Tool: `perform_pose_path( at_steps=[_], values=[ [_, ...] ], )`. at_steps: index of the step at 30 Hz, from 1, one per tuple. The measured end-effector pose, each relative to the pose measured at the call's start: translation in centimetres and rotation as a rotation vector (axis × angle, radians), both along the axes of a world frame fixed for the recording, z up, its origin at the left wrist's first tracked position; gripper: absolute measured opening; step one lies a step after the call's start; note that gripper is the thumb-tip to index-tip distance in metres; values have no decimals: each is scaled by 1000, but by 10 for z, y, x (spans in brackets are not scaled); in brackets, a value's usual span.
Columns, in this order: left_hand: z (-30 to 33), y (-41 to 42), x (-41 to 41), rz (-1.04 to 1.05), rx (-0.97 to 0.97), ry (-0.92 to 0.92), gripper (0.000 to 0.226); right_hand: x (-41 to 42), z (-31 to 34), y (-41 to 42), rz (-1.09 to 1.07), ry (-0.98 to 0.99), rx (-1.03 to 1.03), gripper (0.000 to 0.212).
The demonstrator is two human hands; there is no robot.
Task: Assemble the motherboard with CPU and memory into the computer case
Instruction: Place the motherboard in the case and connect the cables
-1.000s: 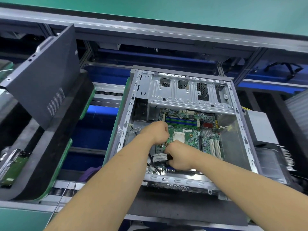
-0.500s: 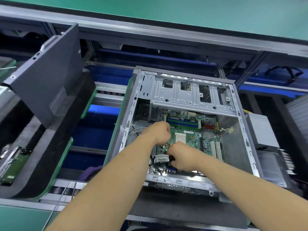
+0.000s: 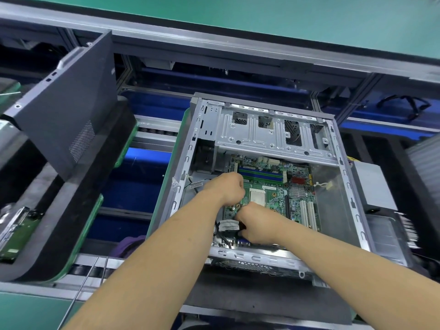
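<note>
Head cam: stamped grey metal computer case [image 3: 350, 201] lies open, green motherboard [image 3: 281, 186] flat inside, bare floor to its right. Left hand [image 3: 227, 188] is fisted on the board's left edge, can't tell what it holds; right hand [image 3: 258, 223] pinches a black cable [image 3: 228, 228].

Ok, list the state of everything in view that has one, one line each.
computer case: lying flat, side open, panel off.
motherboard: lying inside the case.
memory sticks: seated in their slots.
CPU socket: uncovered, no cooler on it.
left hand: fingers curled, over the board's left edge; what it holds is hidden.
right hand: pinching the labelled black cable.
side panel: detached, propped tilted at left.
</note>
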State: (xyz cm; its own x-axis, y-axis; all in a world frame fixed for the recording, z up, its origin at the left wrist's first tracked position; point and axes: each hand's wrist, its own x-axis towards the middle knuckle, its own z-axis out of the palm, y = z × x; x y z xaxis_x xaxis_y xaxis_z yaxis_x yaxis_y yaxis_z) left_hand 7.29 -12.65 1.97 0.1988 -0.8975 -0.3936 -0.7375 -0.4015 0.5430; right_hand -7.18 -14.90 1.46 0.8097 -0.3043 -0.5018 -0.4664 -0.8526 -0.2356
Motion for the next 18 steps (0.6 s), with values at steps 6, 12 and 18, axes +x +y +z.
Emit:
perform_pose_path(
  at_steps=[6, 12, 18],
  values=[
    [1, 0, -1, -9, 0, -5, 22, 5, 3, 4, 25, 14, -5, 32],
    [2, 2, -1, -7, 11, -18, 16, 6, 6, 6, -5, 20, 21, 31],
    [1, 7, -2, -7, 17, -47, 16, 2, 9, 2, -33, 6, 81, 11]
  ],
)
